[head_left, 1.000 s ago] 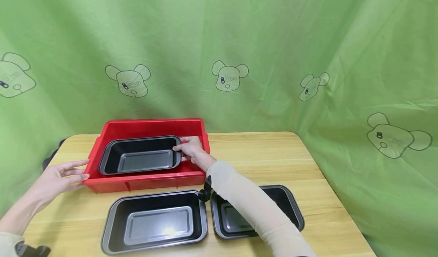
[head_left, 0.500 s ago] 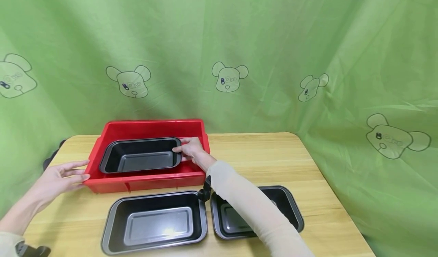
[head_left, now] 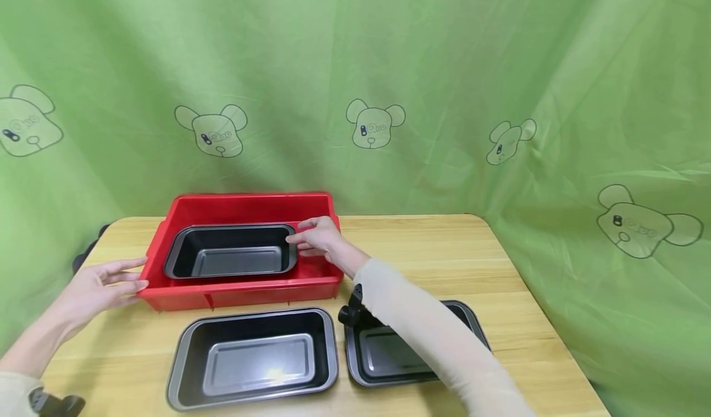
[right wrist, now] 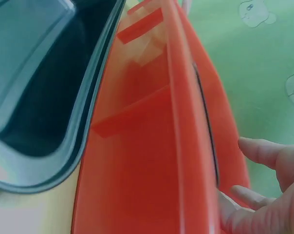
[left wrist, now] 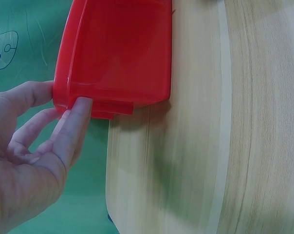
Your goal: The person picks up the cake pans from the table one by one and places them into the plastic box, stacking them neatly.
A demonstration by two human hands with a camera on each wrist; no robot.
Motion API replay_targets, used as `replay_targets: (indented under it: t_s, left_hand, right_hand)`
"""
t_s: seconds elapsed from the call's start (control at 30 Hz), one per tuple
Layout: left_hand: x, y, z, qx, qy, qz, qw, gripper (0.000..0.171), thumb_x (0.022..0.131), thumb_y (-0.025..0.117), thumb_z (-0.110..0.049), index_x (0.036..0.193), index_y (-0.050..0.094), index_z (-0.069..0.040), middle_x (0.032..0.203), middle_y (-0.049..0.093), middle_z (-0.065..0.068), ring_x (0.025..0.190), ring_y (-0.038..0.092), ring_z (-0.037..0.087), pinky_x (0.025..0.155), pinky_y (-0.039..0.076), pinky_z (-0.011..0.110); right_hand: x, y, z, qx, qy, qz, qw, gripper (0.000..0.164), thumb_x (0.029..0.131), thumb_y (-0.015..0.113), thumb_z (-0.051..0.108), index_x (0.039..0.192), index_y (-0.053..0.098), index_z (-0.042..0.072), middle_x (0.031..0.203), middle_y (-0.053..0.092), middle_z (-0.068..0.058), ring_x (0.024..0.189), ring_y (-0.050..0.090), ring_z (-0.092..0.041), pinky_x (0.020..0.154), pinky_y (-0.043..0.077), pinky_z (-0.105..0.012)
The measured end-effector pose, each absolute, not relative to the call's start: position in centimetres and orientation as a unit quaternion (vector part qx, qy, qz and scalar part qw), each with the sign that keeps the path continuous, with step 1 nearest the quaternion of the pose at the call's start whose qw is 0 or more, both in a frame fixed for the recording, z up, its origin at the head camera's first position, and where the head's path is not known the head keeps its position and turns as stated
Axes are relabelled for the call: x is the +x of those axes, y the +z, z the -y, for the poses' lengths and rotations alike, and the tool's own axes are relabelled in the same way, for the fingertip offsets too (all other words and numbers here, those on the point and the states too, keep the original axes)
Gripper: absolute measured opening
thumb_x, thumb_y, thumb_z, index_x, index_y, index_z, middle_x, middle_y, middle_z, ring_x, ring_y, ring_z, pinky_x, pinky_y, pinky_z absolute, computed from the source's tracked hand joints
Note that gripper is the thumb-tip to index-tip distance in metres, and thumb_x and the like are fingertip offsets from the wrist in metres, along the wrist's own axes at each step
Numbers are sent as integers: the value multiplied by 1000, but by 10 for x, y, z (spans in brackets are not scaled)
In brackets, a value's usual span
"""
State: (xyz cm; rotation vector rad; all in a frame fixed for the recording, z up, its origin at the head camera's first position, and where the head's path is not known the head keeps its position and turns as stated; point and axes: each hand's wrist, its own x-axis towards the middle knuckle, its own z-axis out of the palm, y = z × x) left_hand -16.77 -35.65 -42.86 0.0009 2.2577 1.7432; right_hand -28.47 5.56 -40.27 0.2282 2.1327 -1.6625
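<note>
A dark loaf pan (head_left: 239, 261) lies inside the red plastic bin (head_left: 250, 295) at the back left of the table. My right hand (head_left: 321, 238) is at the pan's right end, thumb tip over its rim; contact is unclear. In the right wrist view, that hand's fingers (right wrist: 264, 151) stand spread behind the bin's front wall, and only a dark sliver of the pan shows. My left hand (head_left: 100, 286) rests fairly straight fingers and thumb against the bin's left end. The left wrist view shows the thumb (left wrist: 81, 109) touching the bin's corner and other fingertips partly hidden by the rim.
Two more loaf pans stand on the wooden table (head_left: 428, 250) before the bin: one at front left (head_left: 255, 367), one at front right (head_left: 389, 355), partly covered by my right sleeve (head_left: 433, 337). A green curtain (head_left: 444, 65) hangs behind and around the table.
My right hand loosens from the pan's right end and shifts slightly right and up. The pan stays in the bin. My left hand keeps its place at the bin's left end.
</note>
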Motion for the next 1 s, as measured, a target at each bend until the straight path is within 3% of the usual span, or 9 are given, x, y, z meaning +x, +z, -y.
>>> replay_targets:
  t_s: [0.2, 0.43, 0.63, 0.7, 0.87, 1.0]
  left_hand:
    - [-170, -427, 356, -8, 581, -801, 145, 49, 101, 69, -4, 146, 62, -19, 100, 75, -20, 92, 74, -2, 81, 66, 23]
    - [-169, -426, 356, -6, 590, -794, 147, 47, 100, 68, -2, 139, 64, -28, 100, 76, -19, 91, 75, -1, 81, 66, 23]
    - [-168, -427, 357, -5, 599, -787, 149, 47, 100, 67, 0, 129, 66, -38, 100, 77, -18, 91, 75, 0, 81, 67, 24]
    - [-168, -427, 357, -6, 600, -786, 149, 47, 100, 67, -1, 127, 66, -39, 100, 77, -18, 91, 75, 0, 81, 67, 24]
    - [-168, -427, 356, -7, 591, -793, 146, 46, 100, 70, -3, 138, 65, -28, 100, 76, -19, 91, 75, -1, 81, 67, 24]
    - [-169, -427, 356, -6, 589, -795, 145, 46, 99, 70, -3, 139, 65, -27, 100, 76, -19, 91, 75, -1, 81, 67, 24]
  right_hand:
    - [-277, -386, -79, 55, -616, -754, 223, 62, 94, 79, 17, 149, 54, 4, 134, 72, -19, 128, 69, -40, 101, 63, -44]
    - [-268, -370, -106, 41, -628, -745, 219, 62, 96, 77, 18, 151, 54, 4, 135, 72, -20, 130, 67, -42, 102, 61, -46]
    - [-258, -357, -129, 38, -628, -749, 209, 58, 96, 77, 15, 148, 57, 4, 134, 72, -22, 110, 78, -32, 100, 62, -49]
    - [-256, -354, -137, 32, -632, -745, 209, 59, 96, 76, 13, 150, 55, 2, 136, 70, -25, 111, 77, -35, 101, 62, -50]
    - [-248, -348, -162, 19, -640, -738, 212, 57, 98, 72, 9, 150, 53, 1, 143, 64, -28, 121, 73, -39, 102, 62, -49]
    - [-240, -343, -183, 15, -631, -745, 215, 56, 98, 72, 10, 150, 53, 2, 147, 62, -26, 112, 77, -29, 101, 63, -47]
